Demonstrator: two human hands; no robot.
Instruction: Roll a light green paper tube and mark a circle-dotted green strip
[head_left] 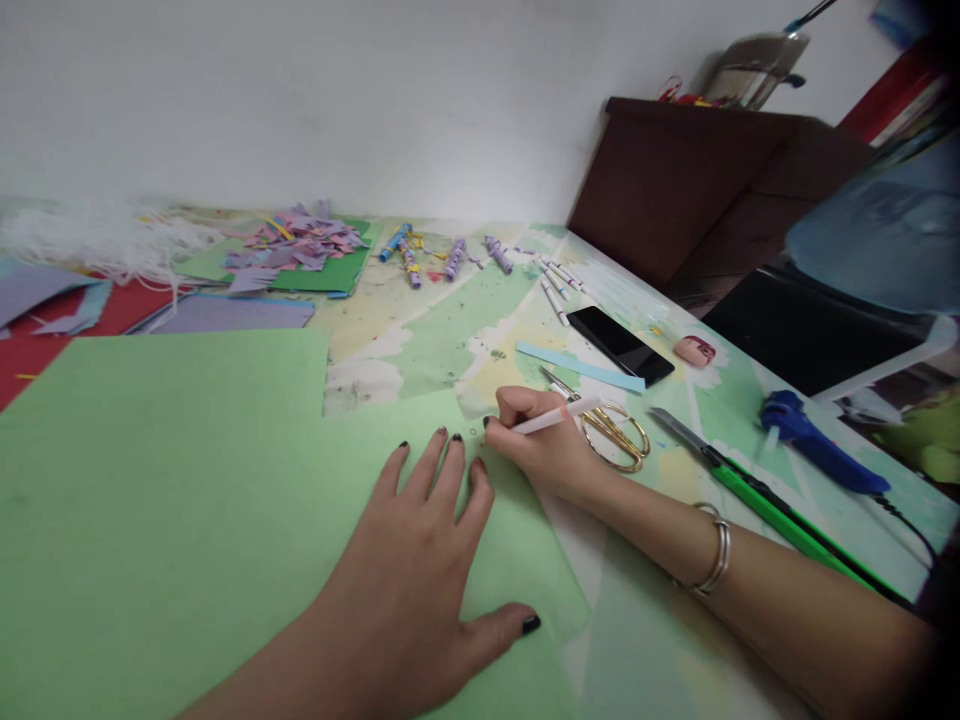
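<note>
A large light green sheet of paper (187, 480) covers the near left of the table. My left hand (427, 560) lies flat on it with fingers spread, holding nothing. To its right, my right hand (536, 440) grips a white marker pen (559, 415) with a pinkish band, tilted with its back end to the right. The pen's tip is hidden by my fingers, close to the sheet's upper right part. A small ring-shaped mark (472, 432) shows between my two hands. Gold-handled scissors (619, 440) lie just beyond my right hand, partly covered by it.
Right of my forearm lie a green utility knife (772, 505) and a blue glue gun (821, 445). Farther back are a black phone (621, 345), a light blue paper strip (581, 367), several markers (555, 302), decorated rolls (455, 260) and a heap of paper scraps (300, 245).
</note>
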